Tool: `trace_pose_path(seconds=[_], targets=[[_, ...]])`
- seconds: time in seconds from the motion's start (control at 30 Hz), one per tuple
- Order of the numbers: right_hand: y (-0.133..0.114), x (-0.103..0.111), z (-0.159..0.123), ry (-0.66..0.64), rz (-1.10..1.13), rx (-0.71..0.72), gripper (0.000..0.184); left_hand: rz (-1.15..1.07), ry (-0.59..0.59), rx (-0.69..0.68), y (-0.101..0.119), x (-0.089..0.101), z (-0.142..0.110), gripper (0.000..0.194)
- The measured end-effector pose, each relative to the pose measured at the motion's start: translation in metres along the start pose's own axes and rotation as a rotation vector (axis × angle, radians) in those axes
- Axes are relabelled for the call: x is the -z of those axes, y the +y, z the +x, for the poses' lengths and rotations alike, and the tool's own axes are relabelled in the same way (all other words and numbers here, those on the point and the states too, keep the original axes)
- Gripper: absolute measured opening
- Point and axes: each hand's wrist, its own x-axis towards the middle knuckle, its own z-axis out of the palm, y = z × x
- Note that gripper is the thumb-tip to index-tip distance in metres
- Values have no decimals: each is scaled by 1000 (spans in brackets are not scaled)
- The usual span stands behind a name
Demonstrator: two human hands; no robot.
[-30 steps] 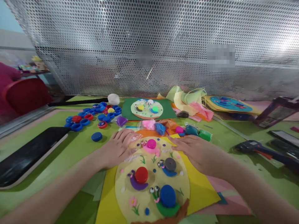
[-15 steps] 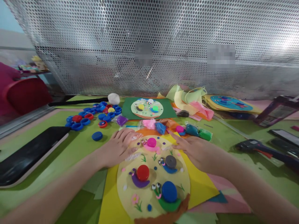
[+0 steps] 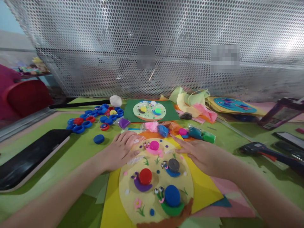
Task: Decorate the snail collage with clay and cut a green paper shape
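Note:
In front of me lies a cream oval board (image 3: 152,193) on a sheet of yellow paper (image 3: 206,190). Several clay snails with bottle-cap shells decorate it: a purple one with a red cap (image 3: 145,176), a green one with a blue cap (image 3: 172,195), one with a grey cap (image 3: 173,165) and a pink one (image 3: 154,145). My left hand (image 3: 121,150) rests flat, fingers spread, at the board's upper left edge, over a bit of clear plastic. At the upper right edge lies my right hand (image 3: 199,155), its index finger stretched out. Neither hand holds anything.
Blue and red bottle caps (image 3: 86,122) cluster at the left, near a long black-topped case (image 3: 33,155). Bagged clay (image 3: 195,132) lies beyond the board, before a green snail card (image 3: 129,110). At the right are a glue gun (image 3: 258,150) and a purple box (image 3: 280,112).
The board and yellow paper have shifted slightly to the right and turned a little. My right index finger has lifted apart from the other fingers. My left hand stays nearly in place.

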Motion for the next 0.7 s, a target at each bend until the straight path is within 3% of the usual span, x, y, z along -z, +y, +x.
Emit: trace_pose_path(seconds=[0.1,0.4,0.7], targets=[[-1,2,1,-68,38,-26,73,5,6,0,0,0,0,59],[-2,2,0,-49,-43,-5,71,15,17,-4,-3,-4,0,60],[-4,6,2,-132,-26,-40,74,-18,31,3,-1,0,-1,56]])
